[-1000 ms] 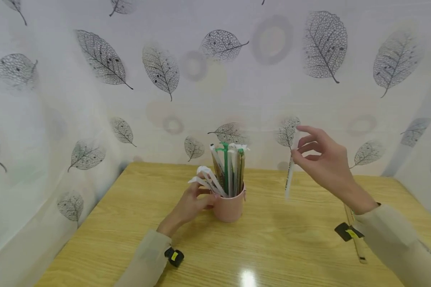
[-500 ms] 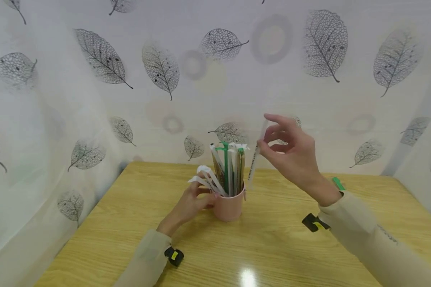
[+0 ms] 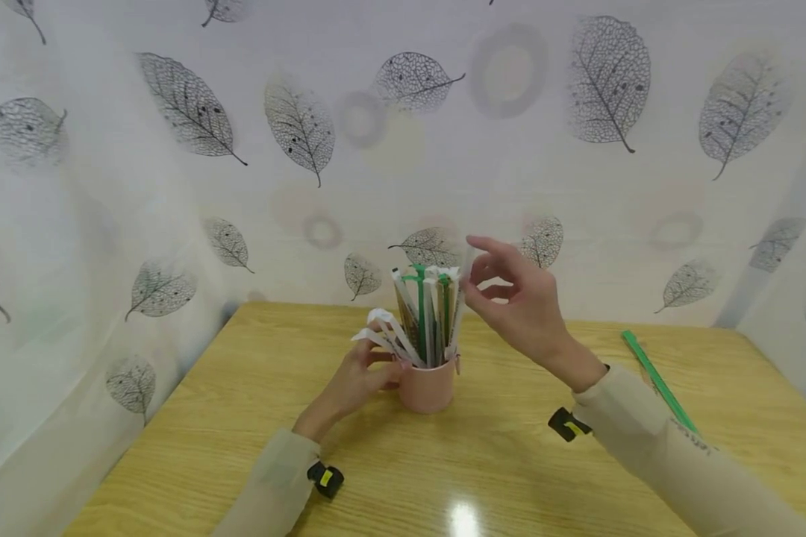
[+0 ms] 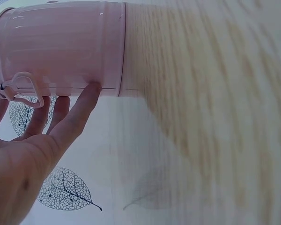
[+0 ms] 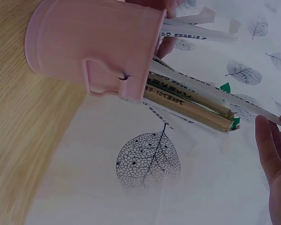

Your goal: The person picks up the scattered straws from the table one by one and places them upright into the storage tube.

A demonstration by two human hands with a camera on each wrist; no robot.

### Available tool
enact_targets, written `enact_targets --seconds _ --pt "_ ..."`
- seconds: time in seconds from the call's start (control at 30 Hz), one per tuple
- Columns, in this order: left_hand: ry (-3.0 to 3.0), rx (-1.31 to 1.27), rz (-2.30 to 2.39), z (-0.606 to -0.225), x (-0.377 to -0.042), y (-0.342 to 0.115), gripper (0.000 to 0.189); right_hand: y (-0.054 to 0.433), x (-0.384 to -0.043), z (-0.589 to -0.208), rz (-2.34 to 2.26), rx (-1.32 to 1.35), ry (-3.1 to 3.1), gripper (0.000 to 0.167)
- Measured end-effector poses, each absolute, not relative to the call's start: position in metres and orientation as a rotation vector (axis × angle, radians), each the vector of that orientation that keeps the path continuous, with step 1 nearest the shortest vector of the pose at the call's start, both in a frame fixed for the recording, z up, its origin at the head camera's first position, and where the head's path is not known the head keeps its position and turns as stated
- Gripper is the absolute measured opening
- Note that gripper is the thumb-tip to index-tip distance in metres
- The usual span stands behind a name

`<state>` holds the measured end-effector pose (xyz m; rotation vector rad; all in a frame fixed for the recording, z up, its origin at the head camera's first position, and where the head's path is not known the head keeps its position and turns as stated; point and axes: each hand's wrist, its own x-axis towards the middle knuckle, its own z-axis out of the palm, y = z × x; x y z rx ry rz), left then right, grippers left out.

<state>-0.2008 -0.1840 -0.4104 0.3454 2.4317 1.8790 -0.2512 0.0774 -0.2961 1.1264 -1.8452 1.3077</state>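
A small pink pail stands upright on the table, holding several paper-wrapped straws, white, brown and green. My left hand holds the pail's left side; its thumb touches the wall near the base in the left wrist view, and the other fingers reach up past the handle. Above the pail's right side, my right hand pinches a white paper-wrapped straw near its top. That straw slants down, its lower end at or inside the pail's rim; the exact end is hidden.
On the table's right side lies a green wrapped straw, partly covered by the right sleeve. A brown strip shows beside it. A leaf-patterned curtain borders the table at the back and sides.
My right hand has moved left with the white straw, from open space right of the pail to its rim. The green straw has come out from behind the right arm. My left hand stays put.
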Motion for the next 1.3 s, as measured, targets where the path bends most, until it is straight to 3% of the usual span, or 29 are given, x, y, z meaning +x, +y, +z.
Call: enact_targets --seconds 0.7,0.97,1.2,1.3 --pt "2.427 0.363 1.890 -0.408 -0.200 -0.182 0.061 0.071 -0.252 -0.357 1.238 1.239 -1.993 0.058" --pt "2.430 0.355 1.893 -0.409 -0.200 -0.183 0.057 0.072 -0.252 -0.361 1.231 1.226 -2.009 0.059" --pt "2.425 0.356 1.887 -0.408 -0.200 -0.183 0.059 0.085 -0.250 -0.358 1.216 1.216 -2.007 0.074" --pt "2.425 0.361 1.877 -0.408 -0.200 -0.183 0.061 0.100 -0.252 -0.355 1.170 1.180 -2.007 0.073"
